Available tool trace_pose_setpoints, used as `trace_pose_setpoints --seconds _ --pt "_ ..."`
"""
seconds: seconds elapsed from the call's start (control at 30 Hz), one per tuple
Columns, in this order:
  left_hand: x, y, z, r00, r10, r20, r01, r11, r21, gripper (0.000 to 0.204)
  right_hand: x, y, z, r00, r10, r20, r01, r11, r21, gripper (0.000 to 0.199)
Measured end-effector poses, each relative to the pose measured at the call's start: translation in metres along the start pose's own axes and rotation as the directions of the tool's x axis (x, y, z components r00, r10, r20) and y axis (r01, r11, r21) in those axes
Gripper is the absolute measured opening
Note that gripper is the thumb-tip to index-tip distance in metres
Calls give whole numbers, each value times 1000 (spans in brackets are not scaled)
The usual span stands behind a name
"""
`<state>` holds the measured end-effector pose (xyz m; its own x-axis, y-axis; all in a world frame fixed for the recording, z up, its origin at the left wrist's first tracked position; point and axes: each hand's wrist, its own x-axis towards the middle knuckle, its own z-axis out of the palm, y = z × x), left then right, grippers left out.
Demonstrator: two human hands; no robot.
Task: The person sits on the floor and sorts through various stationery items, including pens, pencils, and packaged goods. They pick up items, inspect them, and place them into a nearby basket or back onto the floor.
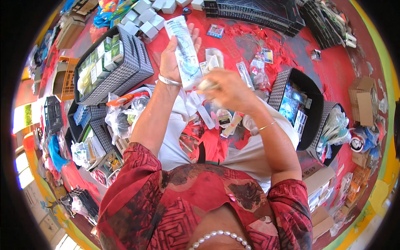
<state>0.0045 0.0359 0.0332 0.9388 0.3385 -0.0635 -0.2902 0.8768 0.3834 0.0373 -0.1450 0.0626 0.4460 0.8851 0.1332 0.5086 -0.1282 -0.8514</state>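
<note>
My left hand (169,62) is raised in front of me, palm up, with a long flat clear-and-white plastic packet (183,52) held across it under the thumb. Something pale bluish shows inside the packet's near end. My right hand (233,89) is beside that near end, its fingers curled together and smeared by motion. A whitish thing (207,86) shows at its fingertips, too blurred to name. Below the hands, between my knees, lie small packages, among them a pink item (214,120) and a white packet with a dark label (224,118).
On the left stands a checked basket (137,62) of green-and-white boxes. A dark-lined checked basket (306,79) with blue packets stands on the right. White boxes (148,18) and black crates (254,14) are at the far side. Red sheeting (287,50) covers the floor, with loose packets on it.
</note>
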Motion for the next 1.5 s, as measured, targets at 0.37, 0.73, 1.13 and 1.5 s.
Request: trace_pose_setpoints --seconds 0.37,0.73,1.13,1.5 --pt "-25 -20 27 903 -422 77 357 840 410 51 12 48 -51 715 288 -637 -492 855 -164 19" --pt "-89 -93 70 991 -81 111 -84 277 957 37 27 47 -52 826 279 -489 -533 667 -520 23" --pt "-43 -44 53 988 151 16 -102 581 808 20 25 61 -66 801 215 -560 -561 596 -575 22" --pt "-16 12 14 955 -182 -235 225 -75 971 34 -22 83 -155 594 413 -691 11 854 521 8"
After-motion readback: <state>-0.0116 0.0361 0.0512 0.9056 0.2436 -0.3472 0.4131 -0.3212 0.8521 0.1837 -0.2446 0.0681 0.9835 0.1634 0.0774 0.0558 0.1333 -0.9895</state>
